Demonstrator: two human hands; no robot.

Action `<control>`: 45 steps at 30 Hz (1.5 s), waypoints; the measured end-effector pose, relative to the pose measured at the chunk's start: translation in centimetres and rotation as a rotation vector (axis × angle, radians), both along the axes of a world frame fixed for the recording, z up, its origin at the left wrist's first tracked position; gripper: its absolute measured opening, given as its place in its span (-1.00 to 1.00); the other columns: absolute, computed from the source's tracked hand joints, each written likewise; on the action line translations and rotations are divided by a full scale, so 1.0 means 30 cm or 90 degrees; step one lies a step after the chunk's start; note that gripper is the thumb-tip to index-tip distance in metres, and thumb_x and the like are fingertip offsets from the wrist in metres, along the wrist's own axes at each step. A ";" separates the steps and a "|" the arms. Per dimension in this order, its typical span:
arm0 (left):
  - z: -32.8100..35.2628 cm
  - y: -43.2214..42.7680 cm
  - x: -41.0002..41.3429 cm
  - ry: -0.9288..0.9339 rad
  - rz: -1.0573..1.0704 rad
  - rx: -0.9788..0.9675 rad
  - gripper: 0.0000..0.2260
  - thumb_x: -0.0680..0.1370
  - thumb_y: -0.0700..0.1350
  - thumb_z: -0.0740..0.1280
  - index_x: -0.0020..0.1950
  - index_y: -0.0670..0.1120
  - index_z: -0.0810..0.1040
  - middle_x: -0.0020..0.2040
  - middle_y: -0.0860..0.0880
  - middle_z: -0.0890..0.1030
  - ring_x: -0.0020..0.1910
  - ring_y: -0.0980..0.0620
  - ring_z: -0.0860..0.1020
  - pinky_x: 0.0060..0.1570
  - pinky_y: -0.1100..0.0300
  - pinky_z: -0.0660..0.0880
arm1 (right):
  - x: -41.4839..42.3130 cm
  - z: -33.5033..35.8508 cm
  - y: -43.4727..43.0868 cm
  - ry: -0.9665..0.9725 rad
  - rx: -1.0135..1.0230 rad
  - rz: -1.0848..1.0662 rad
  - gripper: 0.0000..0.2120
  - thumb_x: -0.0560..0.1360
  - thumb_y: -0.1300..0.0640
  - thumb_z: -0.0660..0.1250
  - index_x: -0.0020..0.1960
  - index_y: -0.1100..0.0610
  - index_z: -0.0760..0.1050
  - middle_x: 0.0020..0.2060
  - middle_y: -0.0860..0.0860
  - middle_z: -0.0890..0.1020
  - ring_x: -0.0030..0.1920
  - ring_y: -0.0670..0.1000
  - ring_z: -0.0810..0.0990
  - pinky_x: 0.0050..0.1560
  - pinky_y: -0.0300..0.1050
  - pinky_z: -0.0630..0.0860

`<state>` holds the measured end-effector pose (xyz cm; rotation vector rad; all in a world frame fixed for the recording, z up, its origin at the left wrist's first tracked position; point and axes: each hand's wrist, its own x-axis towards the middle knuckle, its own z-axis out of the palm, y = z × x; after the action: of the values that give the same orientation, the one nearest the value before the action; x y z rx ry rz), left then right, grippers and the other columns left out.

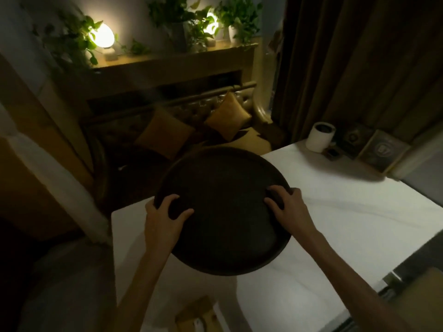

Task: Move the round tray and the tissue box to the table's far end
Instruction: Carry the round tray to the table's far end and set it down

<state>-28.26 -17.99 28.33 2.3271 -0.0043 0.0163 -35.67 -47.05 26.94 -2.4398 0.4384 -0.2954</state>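
Observation:
A large dark round tray [223, 207] hangs above the white table [347, 224], its far rim reaching past the table's far edge. My left hand [165, 219] grips the tray's left rim with fingers curled inside. My right hand [287, 204] grips the right rim the same way. A brownish tissue box [195, 315] with a white tissue showing sits at the near edge of the table, low in the view and partly cut off.
A white cylindrical container [320, 136] stands at the table's far right corner, with framed pictures [381, 150] leaning beside it. Beyond the table is a dark sofa with cushions [227, 116]. Lamps and plants line a shelf [167, 58]. A curtain hangs at right.

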 end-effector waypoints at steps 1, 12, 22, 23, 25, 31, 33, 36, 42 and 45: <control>-0.006 -0.029 0.010 0.001 -0.012 -0.003 -0.51 0.44 0.16 0.43 0.32 0.13 0.42 0.47 -0.12 0.19 0.40 -0.23 0.33 0.33 -0.13 0.38 | -0.017 0.004 -0.026 0.004 -0.012 -0.014 -0.63 0.57 -0.11 0.25 0.36 -0.08 0.40 0.20 0.17 0.40 -0.04 0.12 0.56 0.00 -0.18 0.41; -0.134 -0.525 0.068 -0.047 -0.076 0.001 -0.60 0.43 0.13 0.45 0.23 0.08 0.51 0.48 0.02 0.12 0.41 -0.13 0.33 0.30 -0.06 0.42 | 0.010 -0.087 -0.536 0.024 -0.008 -0.042 -0.57 0.55 -0.07 0.31 0.40 -0.10 0.36 0.37 0.14 0.32 0.11 0.14 0.56 0.10 -0.10 0.45; -0.201 -1.138 0.120 0.054 0.066 0.041 -0.39 0.39 0.13 0.48 0.39 0.02 0.42 0.49 -0.08 0.08 0.32 -0.24 0.42 0.24 -0.13 0.46 | 0.194 -0.186 -1.168 0.057 0.023 0.041 -0.57 0.57 -0.10 0.26 0.40 -0.04 0.35 0.42 0.07 0.27 0.18 0.15 0.55 0.21 -0.06 0.47; -0.201 -1.178 0.119 0.072 0.078 0.045 -0.39 0.39 0.14 0.48 0.39 0.01 0.42 0.49 -0.08 0.09 0.32 -0.25 0.42 0.24 -0.15 0.45 | 0.205 -0.185 -1.213 0.070 0.018 0.042 -0.59 0.56 -0.11 0.26 0.38 -0.05 0.36 0.42 0.06 0.27 0.19 0.15 0.55 0.22 -0.04 0.46; -0.197 -1.249 0.119 0.099 0.099 0.045 -0.36 0.40 0.15 0.46 0.41 -0.02 0.39 0.49 -0.08 0.09 0.31 -0.27 0.43 0.25 -0.18 0.44 | 0.222 -0.186 -1.288 0.096 0.018 0.051 -0.62 0.56 -0.14 0.24 0.35 -0.08 0.38 0.42 0.02 0.28 0.19 0.13 0.55 0.23 -0.02 0.47; -0.227 -1.418 0.143 0.108 0.067 0.030 -0.34 0.41 0.20 0.44 0.43 -0.02 0.36 0.49 -0.05 0.11 0.32 -0.22 0.43 0.28 -0.15 0.42 | 0.203 -0.185 -1.449 0.120 -0.026 0.014 -0.66 0.56 -0.15 0.24 0.29 -0.07 0.45 0.40 0.04 0.32 0.19 0.13 0.54 0.21 -0.04 0.47; -0.253 -1.484 0.154 0.103 0.041 0.014 -0.33 0.41 0.21 0.43 0.43 -0.02 0.36 0.49 -0.05 0.11 0.32 -0.20 0.42 0.29 -0.14 0.43 | 0.179 -0.184 -1.507 0.117 -0.049 -0.012 -0.67 0.56 -0.15 0.24 0.28 -0.07 0.46 0.40 0.05 0.33 0.20 0.12 0.54 0.20 -0.04 0.48; -0.287 -1.612 0.181 0.086 -0.005 0.023 -0.34 0.42 0.24 0.40 0.44 -0.01 0.35 0.50 -0.07 0.09 0.34 -0.20 0.40 0.29 -0.14 0.43 | 0.155 -0.196 -1.620 0.116 -0.086 -0.047 -0.67 0.56 -0.13 0.26 0.26 -0.03 0.48 0.40 0.07 0.34 0.20 0.13 0.53 0.17 -0.04 0.50; -0.391 -1.930 0.182 0.056 -0.093 0.081 -0.40 0.46 0.24 0.35 0.42 0.00 0.36 0.49 -0.11 0.11 0.35 -0.18 0.39 0.29 -0.09 0.46 | 0.085 -0.366 -1.911 0.104 -0.023 -0.113 -0.69 0.55 -0.08 0.30 0.22 0.04 0.50 0.34 0.10 0.37 0.17 0.12 0.53 0.14 -0.08 0.50; -0.480 -2.100 0.185 0.093 -0.112 0.149 -0.41 0.47 0.27 0.31 0.40 0.00 0.37 0.48 -0.12 0.14 0.33 -0.19 0.41 0.26 -0.11 0.49 | 0.055 -0.508 -2.063 0.117 0.027 -0.127 -0.71 0.56 -0.04 0.30 0.20 0.08 0.51 0.34 0.12 0.36 0.17 0.13 0.53 0.17 -0.08 0.48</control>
<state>-22.71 -80.99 13.91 2.5474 -0.1446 -0.2547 -34.01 -108.93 11.70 -2.3941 0.7636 -0.1432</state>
